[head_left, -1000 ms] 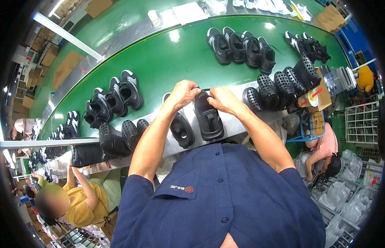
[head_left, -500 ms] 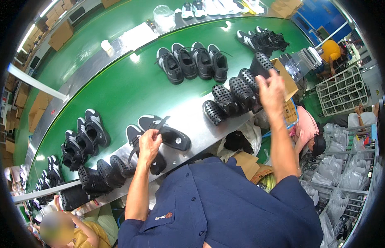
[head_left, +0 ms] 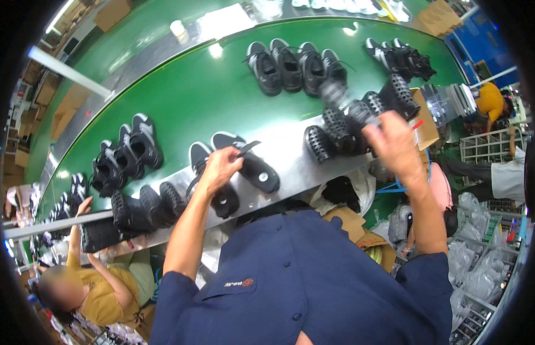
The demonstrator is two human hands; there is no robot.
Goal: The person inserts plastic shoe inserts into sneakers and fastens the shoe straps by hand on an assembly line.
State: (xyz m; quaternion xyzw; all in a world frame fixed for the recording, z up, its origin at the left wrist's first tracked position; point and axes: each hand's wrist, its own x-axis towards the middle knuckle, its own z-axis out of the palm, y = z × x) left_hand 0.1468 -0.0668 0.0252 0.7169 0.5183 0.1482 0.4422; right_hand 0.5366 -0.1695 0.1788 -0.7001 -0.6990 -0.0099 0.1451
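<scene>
My left hand (head_left: 222, 165) is closed on a black tongue-like strip (head_left: 249, 148) at a black and grey sneaker (head_left: 259, 172), whose dark insole bears a white round mark. Its mate (head_left: 224, 200) lies partly hidden beneath that hand and wrist. My right hand (head_left: 394, 141), smeared by motion, is closed round a dark, elongated thing (head_left: 335, 93) too blurred to name. A red tip (head_left: 417, 125) shows beside this hand. Just behind it stand black perforated clog-like pieces (head_left: 338, 131) in a row along the metal edge.
Lace-up sneakers (head_left: 284, 66) stand on the green belt (head_left: 192, 103), with others (head_left: 132, 148) at the left. More perforated pieces (head_left: 151, 206) line the near left edge. An open carton (head_left: 426, 123) stands at the right. A person in yellow (head_left: 115, 287) sits at the lower left.
My right hand has left the perforated piece at the carton, and a blurred dark thing now extends from it. The left hand stays at the sneaker's strip. The whole view has shifted.
</scene>
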